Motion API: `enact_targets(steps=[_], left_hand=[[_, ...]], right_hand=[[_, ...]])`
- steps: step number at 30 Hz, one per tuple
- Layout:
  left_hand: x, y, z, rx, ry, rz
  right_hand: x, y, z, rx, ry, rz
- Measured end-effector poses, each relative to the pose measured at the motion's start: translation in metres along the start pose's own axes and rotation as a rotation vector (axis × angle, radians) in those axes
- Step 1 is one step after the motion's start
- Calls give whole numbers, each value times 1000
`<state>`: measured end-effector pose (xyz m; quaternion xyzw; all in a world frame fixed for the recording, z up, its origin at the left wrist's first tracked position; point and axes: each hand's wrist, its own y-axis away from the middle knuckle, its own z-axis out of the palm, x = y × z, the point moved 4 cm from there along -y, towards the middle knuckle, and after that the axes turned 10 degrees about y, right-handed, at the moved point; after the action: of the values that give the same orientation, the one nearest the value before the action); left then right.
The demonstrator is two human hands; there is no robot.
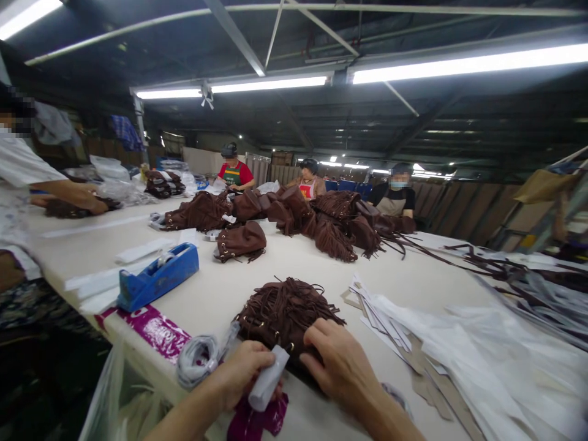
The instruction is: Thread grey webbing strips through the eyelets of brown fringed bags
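A dark brown fringed bag (287, 306) with metal eyelets lies on the table in front of me. My left hand (250, 367) pinches a tube-like piece wrapped in white (270, 378) at the bag's near edge. Against the bag's right front side rests my right hand (340, 358), fingers bent and thumb below, gripping its edge. Beside my left wrist sits a coil of strap in clear grey wrapping (198, 361). Purple printed plastic (258, 416) shows beneath my left hand.
A blue tape dispenser (158, 275) stands at the left by white paper strips (138, 251). Several brown bags (294, 208) are heaped farther back. White sheets (459, 343) and cardboard pieces (432, 380) spread at the right. Several people work around the table.
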<state>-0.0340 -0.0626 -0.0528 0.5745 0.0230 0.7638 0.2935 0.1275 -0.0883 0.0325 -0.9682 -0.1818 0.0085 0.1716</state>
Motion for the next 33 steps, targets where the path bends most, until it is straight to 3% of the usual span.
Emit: enact_targets(steps=[2,4,8,10,14,18,25,30,33], left_hand=[[2,3,-4,-34,-54,29],[12,6,-8,-33,-307,162],[50,16,-15,206,-1061,695],[61,14,-15,283,-1321,836],[67,-18,-12,182,-1580,782],[76,-46,-15,277,-1587,752],[83,-52,-44,278,-1674,789],[79,-60,-52,212,-1713,802],[81,-65,-49,252,-1743,761]], right_hand=[[1,22,17,66,76,27],[5,39,39,165,159,59],[12,46,76,248,248,136],[14,39,83,227,292,173],[17,16,79,204,381,224],[28,1,75,322,418,279],[54,10,78,411,351,319],[65,8,89,313,337,347],[64,-1,88,133,368,407]])
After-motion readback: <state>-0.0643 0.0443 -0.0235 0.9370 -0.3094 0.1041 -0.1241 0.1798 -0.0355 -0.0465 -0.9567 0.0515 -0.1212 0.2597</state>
